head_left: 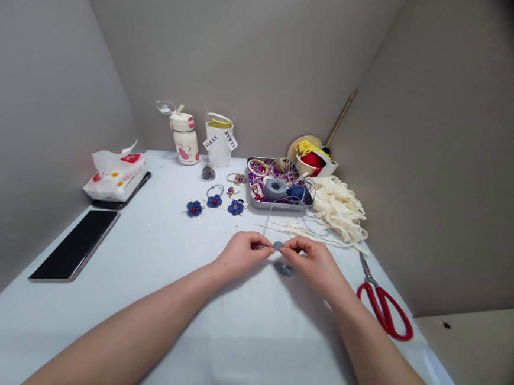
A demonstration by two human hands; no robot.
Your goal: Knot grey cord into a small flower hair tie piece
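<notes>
Above the middle of the table, my left hand [249, 249] and my right hand [309, 259] pinch a small grey yarn piece [278, 246] between their fingertips. Just below it hangs or lies a second grey lobe [284, 268]; whether the two are joined I cannot tell. Grey yarn runs from my fingers back toward a grey yarn ball [275, 188] in a metal tray [280, 206]. Beyond my left hand lie several blue yarn flowers [214, 201] with red centres, one on a hair tie.
Red-handled scissors [384, 310] lie beside my right forearm. Cream lace trim [338, 207] is heaped at the right, before a bowl [293, 152] of yarn. A phone [76, 245], a tissue pack [116, 178], a bottle [186, 142] and a white cup [219, 145] stand left and back.
</notes>
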